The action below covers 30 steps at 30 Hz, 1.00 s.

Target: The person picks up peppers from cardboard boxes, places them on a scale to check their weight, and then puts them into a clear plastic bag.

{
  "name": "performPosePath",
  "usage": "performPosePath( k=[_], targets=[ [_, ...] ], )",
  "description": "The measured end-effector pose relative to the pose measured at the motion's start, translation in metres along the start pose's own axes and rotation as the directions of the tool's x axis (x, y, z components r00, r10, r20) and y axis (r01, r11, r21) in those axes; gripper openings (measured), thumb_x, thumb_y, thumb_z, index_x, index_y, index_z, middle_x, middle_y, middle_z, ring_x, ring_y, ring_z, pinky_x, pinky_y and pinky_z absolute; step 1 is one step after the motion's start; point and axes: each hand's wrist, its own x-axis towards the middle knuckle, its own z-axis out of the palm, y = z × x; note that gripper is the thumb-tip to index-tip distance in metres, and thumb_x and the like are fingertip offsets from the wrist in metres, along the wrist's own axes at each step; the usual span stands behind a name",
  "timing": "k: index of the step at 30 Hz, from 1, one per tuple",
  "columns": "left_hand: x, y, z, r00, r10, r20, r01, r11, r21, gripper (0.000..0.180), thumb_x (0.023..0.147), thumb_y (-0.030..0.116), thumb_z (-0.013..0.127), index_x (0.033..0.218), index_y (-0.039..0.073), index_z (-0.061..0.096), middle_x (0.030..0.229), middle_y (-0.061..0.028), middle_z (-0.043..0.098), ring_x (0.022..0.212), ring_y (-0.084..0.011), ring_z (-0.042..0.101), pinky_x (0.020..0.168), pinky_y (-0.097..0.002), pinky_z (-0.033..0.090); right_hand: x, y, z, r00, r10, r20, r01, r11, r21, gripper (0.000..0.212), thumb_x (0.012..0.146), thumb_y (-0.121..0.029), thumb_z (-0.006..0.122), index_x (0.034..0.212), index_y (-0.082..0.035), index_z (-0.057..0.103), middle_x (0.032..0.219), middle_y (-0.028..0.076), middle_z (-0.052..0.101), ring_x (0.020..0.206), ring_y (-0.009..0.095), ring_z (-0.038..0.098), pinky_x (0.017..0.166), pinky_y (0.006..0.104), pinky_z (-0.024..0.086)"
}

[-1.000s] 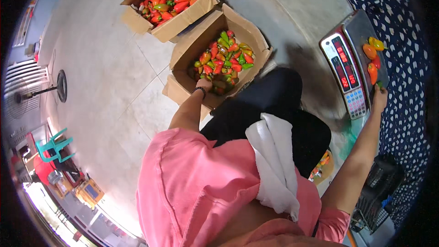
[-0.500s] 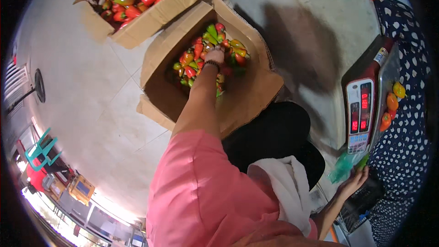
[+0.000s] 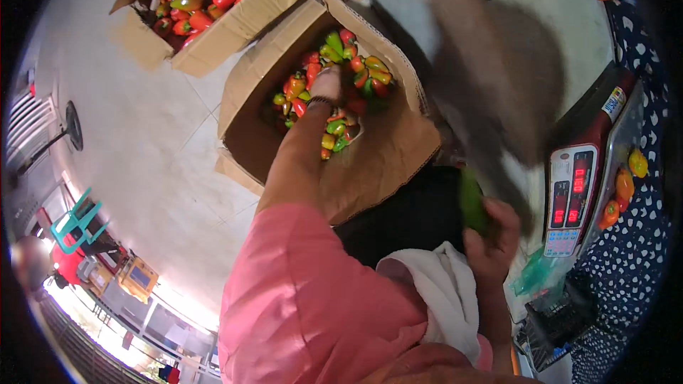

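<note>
My left hand [image 3: 327, 84] reaches down into an open cardboard box [image 3: 238, 110] among red, orange and green peppers [image 3: 341, 128]; its fingers are buried in the pile and hard to make out. Over my lap, my right hand [image 3: 494, 238] grips a long green pepper [image 3: 471, 200], slightly blurred. To the right of that hand stands a dark red scale [image 3: 573, 188] with a lit red display. Several orange and yellow peppers [image 3: 625, 186] rest on its clear tray.
A second cardboard box [image 3: 245, 18] full of mostly red peppers stands beyond, at the upper left. A green plastic bag [image 3: 537, 270] and a black crate [image 3: 562, 320] are below the scale. Dark spotted cloth [image 3: 633, 270] borders the right. A teal chair [image 3: 77, 220] stands far left.
My right hand has come left from beside the green bag to over my lap, carrying the green pepper. Inside the box my left hand has shifted slightly. The view has turned a little.
</note>
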Motion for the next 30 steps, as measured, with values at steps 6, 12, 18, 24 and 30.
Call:
performPosePath(
  k=[6, 12, 18, 24, 30],
  targets=[
    [-0.086, -0.041, -0.084, 0.948, -0.201, -0.247, 0.126, 0.950, -0.286, 0.021, 0.074, 0.013, 0.064, 0.089, 0.001, 0.056, 0.085, -0.0199, 0.062, 0.083, -0.0365, 0.060, 0.072, -0.0417, 0.048, -0.001, -0.018, 0.011, 0.957, -0.274, 0.098, 0.290, 0.918, -0.269, 0.052, 0.072, -0.015, 0.067, 0.119, -0.002, 0.046, 0.122, 0.018, 0.048, 0.111, 0.033, 0.047, 0.095, 0.0432, 0.036],
    [-0.135, 0.051, -0.168, 0.949, 0.000, -0.317, -0.131, 0.911, -0.391, 0.016, 0.074, 0.006, 0.063, 0.087, 0.001, 0.055, 0.075, -0.0157, 0.060, 0.068, -0.0243, 0.060, 0.065, -0.0328, 0.048, -0.090, 0.020, -0.047, 0.971, -0.208, -0.114, 0.131, 0.872, -0.472, 0.045, 0.075, -0.017, 0.064, 0.116, -0.005, 0.050, 0.114, 0.016, 0.050, 0.108, 0.034, 0.046, 0.095, 0.0441, 0.033],
    [-0.154, 0.278, -0.220, 0.824, 0.417, -0.382, -0.563, 0.533, -0.632, 0.011, 0.081, 0.007, 0.064, 0.086, 0.000, 0.057, 0.074, -0.0053, 0.061, 0.067, -0.0079, 0.055, 0.060, -0.0229, 0.045, -0.195, 0.107, -0.060, 0.914, -0.184, -0.362, -0.181, 0.614, -0.768, 0.040, 0.072, -0.025, 0.065, 0.108, -0.009, 0.056, 0.108, 0.013, 0.050, 0.106, 0.031, 0.044, 0.092, 0.0469, 0.032],
    [-0.169, 0.507, -0.189, 0.484, 0.678, -0.553, -0.866, 0.282, -0.413, 0.018, 0.070, 0.016, 0.071, 0.083, 0.004, 0.064, 0.083, -0.0115, 0.062, 0.080, -0.0250, 0.057, 0.075, -0.0354, 0.043, -0.197, 0.103, -0.056, 0.868, -0.200, -0.455, -0.223, 0.662, -0.715, 0.031, 0.070, -0.026, 0.066, 0.096, -0.010, 0.059, 0.099, 0.011, 0.051, 0.097, 0.031, 0.048, 0.087, 0.0475, 0.034],
    [-0.191, 0.630, -0.169, 0.606, 0.568, -0.557, -0.781, 0.559, -0.280, 0.017, 0.069, 0.025, 0.068, 0.084, 0.015, 0.067, 0.108, -0.0088, 0.055, 0.111, -0.0303, 0.040, 0.090, -0.0445, 0.031, -0.191, 0.107, -0.061, 0.750, -0.347, -0.563, -0.188, 0.705, -0.684, 0.017, 0.067, -0.024, 0.064, 0.075, -0.009, 0.061, 0.080, 0.009, 0.051, 0.083, 0.027, 0.051, 0.076, 0.0440, 0.037]
  ],
)
